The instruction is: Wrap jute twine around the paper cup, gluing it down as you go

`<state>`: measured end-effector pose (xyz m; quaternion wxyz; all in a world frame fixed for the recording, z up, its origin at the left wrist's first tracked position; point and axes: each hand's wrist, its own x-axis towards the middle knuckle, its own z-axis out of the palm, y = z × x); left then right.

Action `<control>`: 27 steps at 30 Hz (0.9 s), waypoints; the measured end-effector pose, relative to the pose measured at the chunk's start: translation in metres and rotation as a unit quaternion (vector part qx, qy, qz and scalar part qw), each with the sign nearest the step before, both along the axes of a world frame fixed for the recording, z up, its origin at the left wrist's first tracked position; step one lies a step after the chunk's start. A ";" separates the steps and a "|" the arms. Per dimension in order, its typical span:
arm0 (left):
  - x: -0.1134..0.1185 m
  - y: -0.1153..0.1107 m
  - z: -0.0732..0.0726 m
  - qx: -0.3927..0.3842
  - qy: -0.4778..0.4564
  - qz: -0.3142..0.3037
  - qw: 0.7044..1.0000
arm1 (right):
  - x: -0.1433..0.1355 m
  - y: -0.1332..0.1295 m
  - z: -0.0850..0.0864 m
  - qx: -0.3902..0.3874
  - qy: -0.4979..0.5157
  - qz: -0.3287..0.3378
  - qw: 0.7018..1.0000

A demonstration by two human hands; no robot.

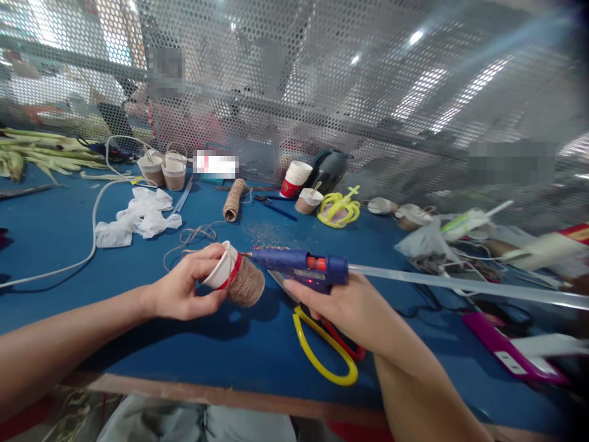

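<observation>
A paper cup (pixel 246 283), mostly wound with brown twine below a red band and white rim, lies tilted in my left hand (pixel 188 285). The fingers of that hand grip the rim end. My right hand (pixel 350 307) is closed round the handle of a blue glue gun (pixel 301 264), whose nozzle meets or nearly meets the cup near the red band. A long clear glue stick (pixel 451 285) sticks out of the gun's back. Loose twine (pixel 197 233) curls behind the cup. Scissors with yellow and red handles (pixel 322 350) lie beneath my right hand.
Behind are a twine roll (pixel 234 199), pliers (pixel 280 207), white crumpled plastic (pixel 138 218), wrapped cups (pixel 173 172), a red-and-white cup (pixel 295 179) and a yellow crown-shaped piece (pixel 339 210). A purple power strip (pixel 510 350) lies right. Perforated metal (pixel 276 80) stands at the back.
</observation>
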<state>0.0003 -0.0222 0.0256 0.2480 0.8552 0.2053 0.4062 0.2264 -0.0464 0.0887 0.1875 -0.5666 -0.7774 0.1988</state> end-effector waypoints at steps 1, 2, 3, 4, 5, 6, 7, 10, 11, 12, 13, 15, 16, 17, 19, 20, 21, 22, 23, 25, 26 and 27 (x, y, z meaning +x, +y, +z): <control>0.000 0.000 0.000 0.002 -0.001 0.000 1.000 | 0.000 0.001 0.000 -0.010 0.012 0.001 1.000; 0.000 -0.001 0.001 0.004 -0.001 -0.001 1.000 | 0.000 0.003 0.000 -0.024 0.033 0.005 0.999; 0.000 -0.001 0.001 0.006 -0.001 -0.001 1.000 | 0.000 0.005 0.000 -0.042 0.059 0.011 0.997; 0.000 -0.001 0.001 0.007 -0.001 -0.001 1.000 | 0.000 0.008 -0.001 -0.062 0.090 0.015 0.994; 0.000 -0.001 0.000 0.009 -0.002 -0.001 1.000 | 0.001 0.012 -0.002 -0.081 0.122 0.016 0.989; 0.000 -0.001 0.000 0.010 -0.001 -0.001 1.000 | 0.003 0.017 -0.004 -0.096 0.154 0.013 0.983; 0.000 0.000 -0.001 0.012 -0.001 0.000 1.000 | 0.004 0.023 -0.006 -0.107 0.185 0.005 0.977; 0.000 0.001 -0.003 0.013 0.005 0.003 1.000 | 0.012 0.049 -0.017 -0.099 0.251 -0.044 0.962; -0.001 0.001 -0.004 0.012 0.006 0.004 1.000 | 0.014 0.059 -0.021 -0.088 0.254 -0.067 0.961; -0.001 0.001 -0.004 0.012 0.008 0.004 1.000 | 0.016 0.069 -0.026 -0.087 0.246 -0.095 0.961; -0.001 0.001 -0.005 0.012 0.008 0.004 1.000 | 0.018 0.079 -0.032 -0.091 0.226 -0.133 0.961; -0.001 0.001 -0.005 0.012 0.007 0.003 1.000 | 0.020 0.097 -0.043 -0.088 0.201 -0.163 0.962; 0.000 0.001 -0.005 0.013 0.006 0.003 1.000 | 0.021 0.104 -0.049 -0.084 0.189 -0.177 0.962; 0.000 0.001 -0.005 0.014 0.007 0.002 1.000 | 0.021 0.111 -0.055 -0.082 0.174 -0.189 0.963; 0.000 0.000 -0.005 0.017 0.009 0.002 1.000 | 0.022 0.120 -0.065 -0.079 0.138 -0.211 0.964; 0.000 0.000 -0.004 0.018 0.009 0.002 1.000 | 0.022 0.123 -0.068 -0.078 0.117 -0.219 0.966; 0.000 0.000 -0.004 0.019 0.010 0.001 1.000 | 0.022 0.126 -0.070 -0.076 0.096 -0.223 0.967; 0.001 -0.001 -0.004 0.019 0.011 0.001 1.000 | 0.022 0.127 -0.071 -0.072 0.076 -0.223 0.969; 0.001 -0.001 -0.003 0.018 0.012 0.001 1.000 | 0.022 0.128 -0.069 -0.065 0.056 -0.221 0.971; 0.002 -0.001 -0.002 0.018 0.011 0.000 1.000 | 0.018 0.126 -0.062 -0.037 0.027 -0.207 0.977; 0.002 -0.001 -0.002 0.017 0.011 -0.001 1.000 | 0.014 0.123 -0.056 -0.020 0.017 -0.193 0.981; 0.002 -0.001 -0.002 0.018 0.010 -0.002 1.000 | 0.008 0.119 -0.049 -0.003 0.011 -0.175 0.984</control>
